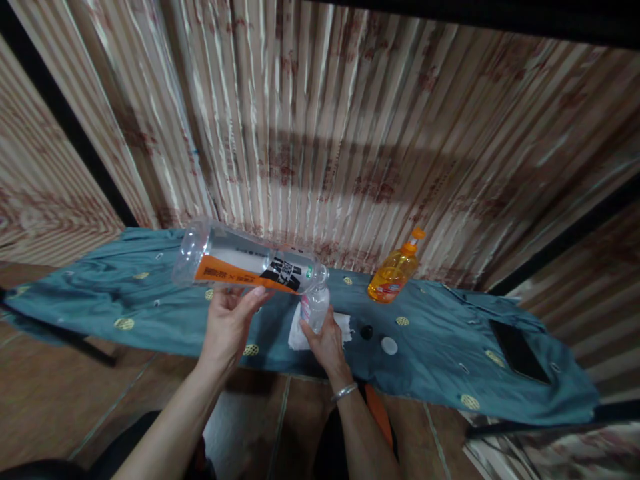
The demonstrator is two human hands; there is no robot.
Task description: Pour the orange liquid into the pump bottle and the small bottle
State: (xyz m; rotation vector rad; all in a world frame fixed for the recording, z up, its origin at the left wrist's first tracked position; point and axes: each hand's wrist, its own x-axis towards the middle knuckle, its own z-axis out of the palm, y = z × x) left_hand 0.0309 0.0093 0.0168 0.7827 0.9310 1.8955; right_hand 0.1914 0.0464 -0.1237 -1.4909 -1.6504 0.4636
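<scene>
My left hand [231, 327] is closed around a large clear plastic bottle [250, 259] with a grey, orange and black label. That bottle lies tilted nearly level, its neck pointing right. Its mouth meets the top of a small clear bottle [315, 308], which my right hand [327, 341] grips from the side, fairly upright. How much liquid either bottle contains I cannot tell. Under the small bottle is a folded white cloth or tissue [299, 339]. A dark cap [367, 331] and a white round lid [389, 345] lie to the right of my right hand.
A bottle of orange liquid with an orange pump top [393, 275] stands at the back right. Farther right lies a black phone-like slab [519, 351]. A teal patterned cloth [430, 340] covers the narrow table. Behind hangs a striped curtain [320, 133], framed by dark metal bars.
</scene>
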